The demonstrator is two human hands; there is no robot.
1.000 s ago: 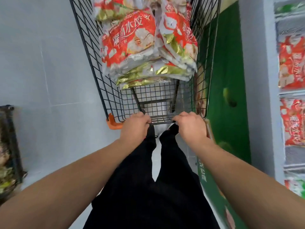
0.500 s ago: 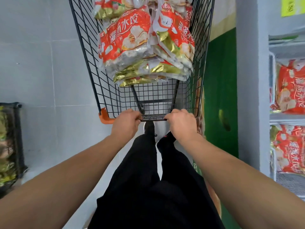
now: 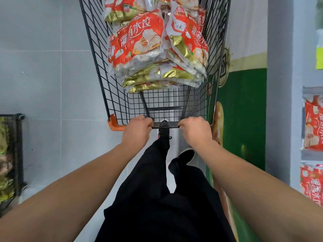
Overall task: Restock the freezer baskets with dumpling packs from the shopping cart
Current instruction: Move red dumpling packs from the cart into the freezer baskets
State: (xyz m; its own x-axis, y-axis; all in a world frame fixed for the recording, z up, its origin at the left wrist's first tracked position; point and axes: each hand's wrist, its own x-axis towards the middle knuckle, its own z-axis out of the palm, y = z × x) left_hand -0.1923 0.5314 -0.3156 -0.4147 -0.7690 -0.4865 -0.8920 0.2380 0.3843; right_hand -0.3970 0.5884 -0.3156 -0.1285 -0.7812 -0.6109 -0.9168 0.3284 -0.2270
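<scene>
Floor point(image 3: 52, 84): pale grey tile, filling the view from 7 to 11 o'clock; the aisle along which the cart travels.

Freezer point(image 3: 279, 84): grey cabinet edge running down the 3 o'clock side, with red packs point(image 3: 313, 123) already lying in its compartments. It stands just beside the cart, presumably so stock can be lifted straight across. The baskets themselves cannot be made out clearly.

Cart point(image 3: 104, 81): black wire, orange corner guard at 9 o'clock of the handle. It sits at 12 o'clock, directly ahead of the person, parallel to the freezer.

Dumpling packs point(image 3: 139, 42): red, white and gold bags, heaped in the far half of the cart, leaning on one another. None is out of the cart; restocking appears not yet begun at this spot.

Side rack point(image 3: 10, 154): dark wire frame at 9 o'clock, contents blurred.

Legs and shoes point(image 3: 183, 154): black trousers, one foot ahead, suggesting a walking stride.

Left hand point(image 3: 137, 131): fingers curled fully round the cart's handle bar, left of centre, gripping it to steer.

Right hand point(image 3: 196, 131): likewise wrapped tight round the bar, right of centre. Neither hand touches a pack.
</scene>
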